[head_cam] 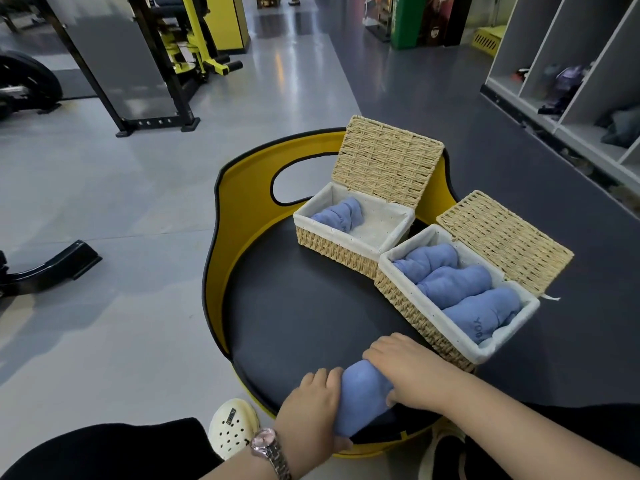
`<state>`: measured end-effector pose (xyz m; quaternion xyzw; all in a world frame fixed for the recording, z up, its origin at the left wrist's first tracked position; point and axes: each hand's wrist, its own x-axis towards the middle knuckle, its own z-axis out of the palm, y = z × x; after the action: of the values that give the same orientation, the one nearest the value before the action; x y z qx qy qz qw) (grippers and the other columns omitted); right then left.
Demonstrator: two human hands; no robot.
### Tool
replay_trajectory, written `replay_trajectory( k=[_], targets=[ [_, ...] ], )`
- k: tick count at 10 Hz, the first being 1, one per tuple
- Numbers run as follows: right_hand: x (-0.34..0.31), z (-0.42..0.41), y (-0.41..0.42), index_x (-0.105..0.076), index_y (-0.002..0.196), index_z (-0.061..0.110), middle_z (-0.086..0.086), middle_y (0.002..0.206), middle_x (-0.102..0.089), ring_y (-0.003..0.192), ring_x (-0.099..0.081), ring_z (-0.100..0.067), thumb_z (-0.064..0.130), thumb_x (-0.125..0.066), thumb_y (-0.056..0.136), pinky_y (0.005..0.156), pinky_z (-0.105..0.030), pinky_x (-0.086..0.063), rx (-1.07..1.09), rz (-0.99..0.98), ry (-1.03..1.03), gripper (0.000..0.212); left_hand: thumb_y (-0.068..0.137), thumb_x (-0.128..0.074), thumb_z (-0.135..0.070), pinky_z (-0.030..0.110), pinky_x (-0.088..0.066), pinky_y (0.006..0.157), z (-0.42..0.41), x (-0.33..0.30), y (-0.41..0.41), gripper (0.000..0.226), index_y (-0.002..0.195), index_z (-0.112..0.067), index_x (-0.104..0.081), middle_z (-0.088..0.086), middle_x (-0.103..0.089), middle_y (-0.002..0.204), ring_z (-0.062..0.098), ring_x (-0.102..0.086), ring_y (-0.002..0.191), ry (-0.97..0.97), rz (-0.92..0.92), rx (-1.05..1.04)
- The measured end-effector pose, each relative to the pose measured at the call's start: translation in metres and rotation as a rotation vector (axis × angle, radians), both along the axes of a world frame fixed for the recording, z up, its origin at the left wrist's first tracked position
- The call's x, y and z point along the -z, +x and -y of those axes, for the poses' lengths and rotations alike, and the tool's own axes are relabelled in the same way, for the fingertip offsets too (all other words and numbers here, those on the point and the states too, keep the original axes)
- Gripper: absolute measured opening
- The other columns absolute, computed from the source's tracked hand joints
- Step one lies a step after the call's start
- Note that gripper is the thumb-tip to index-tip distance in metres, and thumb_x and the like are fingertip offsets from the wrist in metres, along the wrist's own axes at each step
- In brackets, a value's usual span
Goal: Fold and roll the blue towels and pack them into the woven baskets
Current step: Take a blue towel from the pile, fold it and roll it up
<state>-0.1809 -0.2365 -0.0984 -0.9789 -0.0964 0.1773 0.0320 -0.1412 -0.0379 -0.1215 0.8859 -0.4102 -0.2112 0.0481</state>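
Observation:
A rolled blue towel (363,396) lies at the near edge of the round black pad (304,306). My left hand (311,407) grips its near-left end and my right hand (405,368) curls over its far-right end. The far woven basket (332,245), lid up, holds one rolled towel (337,214) at its left side. The near basket (412,317), lid also up, holds three rolled towels (457,282) side by side.
The pad sits in a yellow rimmed tray (242,174) with a cut-out handle. Gym machines (173,57) stand on the grey floor at the back left. White cubby shelves (571,81) run along the right. My white clog (233,426) shows below the tray.

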Motion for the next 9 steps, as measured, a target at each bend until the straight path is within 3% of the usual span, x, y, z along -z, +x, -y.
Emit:
replay_trajectory(
  k=[1, 2, 3, 4, 5, 6, 7, 8, 9],
  targets=[
    [0.004, -0.004, -0.006, -0.029, 0.143, 0.017, -0.001, 0.142, -0.041, 0.132, -0.037, -0.022, 0.023, -0.072, 0.073, 0.110, -0.035, -0.027, -0.017, -0.054, 0.032, 0.083, 0.075, -0.067, -0.029, 0.035, -0.046, 0.091, 0.003, 0.001, -0.001, 0.076, 0.139, -0.022, -0.026, -0.001, -0.049, 0.131, 0.023, -0.049, 0.116, 0.023, 0.014, -0.063],
    [0.008, -0.005, -0.008, -0.038, 0.133, 0.019, -0.002, 0.127, -0.050, 0.115, -0.049, -0.024, 0.020, -0.072, 0.070, 0.098, -0.038, -0.037, -0.052, -0.016, 0.034, 0.072, 0.077, -0.069, -0.029, 0.037, -0.044, 0.092, 0.002, -0.002, 0.002, 0.078, 0.141, -0.020, -0.027, -0.001, -0.048, 0.134, 0.024, -0.049, 0.119, 0.042, 0.000, -0.048],
    [0.008, -0.006, -0.011, -0.041, 0.129, 0.016, -0.004, 0.124, -0.051, 0.112, -0.049, -0.026, 0.013, -0.066, 0.072, 0.096, -0.039, -0.038, -0.042, -0.002, 0.036, 0.062, 0.078, -0.069, -0.039, 0.035, -0.040, 0.100, 0.002, -0.008, -0.001, 0.082, 0.144, -0.018, -0.025, 0.001, -0.042, 0.138, 0.022, -0.045, 0.125, 0.094, -0.065, -0.033],
    [0.004, -0.007, -0.014, -0.042, 0.127, 0.013, -0.007, 0.123, -0.050, 0.113, -0.048, -0.028, 0.006, -0.060, 0.075, 0.098, -0.038, -0.038, -0.026, 0.002, 0.048, 0.056, 0.081, -0.065, -0.038, 0.033, -0.041, 0.098, 0.004, -0.014, 0.008, 0.065, 0.136, -0.020, -0.035, 0.001, -0.049, 0.134, 0.022, -0.049, 0.121, 0.075, -0.108, -0.039],
    [-0.022, -0.003, -0.007, -0.049, 0.114, 0.010, -0.011, 0.112, -0.055, 0.104, -0.053, -0.032, 0.002, -0.054, 0.078, 0.089, -0.041, -0.041, 0.009, 0.016, 0.093, 0.037, 0.083, -0.061, -0.036, 0.032, -0.041, 0.097, 0.005, -0.030, 0.023, 0.056, 0.133, -0.025, -0.038, -0.002, -0.051, 0.132, 0.019, -0.049, 0.120, 0.041, -0.104, -0.046],
    [-0.070, 0.024, 0.015, -0.054, 0.114, 0.008, -0.013, 0.107, -0.058, 0.098, -0.054, -0.033, 0.004, -0.051, 0.083, 0.084, -0.042, -0.043, 0.050, 0.161, 0.117, 0.031, 0.087, -0.054, -0.039, 0.025, -0.035, 0.098, 0.020, -0.069, 0.046, 0.054, 0.137, -0.030, -0.036, -0.007, -0.046, 0.134, 0.014, -0.046, 0.121, -0.134, -0.030, -0.035],
    [-0.117, 0.060, 0.067, -0.057, 0.113, 0.015, -0.006, 0.108, -0.060, 0.099, -0.057, -0.026, 0.008, -0.056, 0.080, 0.085, -0.039, -0.047, 0.098, 0.226, 0.015, 0.034, 0.081, -0.044, -0.043, 0.023, -0.038, 0.093, 0.045, -0.107, 0.080, 0.051, 0.131, -0.029, -0.042, -0.009, -0.051, 0.124, 0.011, -0.049, 0.113, -0.350, 0.060, -0.023],
    [-0.143, 0.100, 0.131, -0.062, 0.105, 0.017, 0.001, 0.102, -0.063, 0.092, -0.058, -0.017, 0.013, -0.064, 0.074, 0.084, -0.033, -0.048, 0.095, 0.141, -0.121, 0.032, 0.082, -0.054, -0.032, 0.027, -0.045, 0.083, 0.089, -0.131, 0.125, 0.039, 0.120, -0.024, -0.051, -0.004, -0.060, 0.113, 0.017, -0.058, 0.102, -0.401, 0.125, -0.078],
    [-0.151, 0.134, 0.175, -0.059, 0.101, 0.022, 0.003, 0.098, -0.062, 0.090, -0.055, -0.017, 0.011, -0.062, 0.072, 0.079, -0.038, -0.047, 0.100, 0.256, 0.000, 0.031, 0.085, -0.057, -0.028, 0.028, -0.045, 0.079, 0.129, -0.136, 0.168, 0.033, 0.116, -0.018, -0.052, 0.003, -0.063, 0.109, 0.021, -0.060, 0.099, -0.356, 0.163, -0.127]
  ],
)
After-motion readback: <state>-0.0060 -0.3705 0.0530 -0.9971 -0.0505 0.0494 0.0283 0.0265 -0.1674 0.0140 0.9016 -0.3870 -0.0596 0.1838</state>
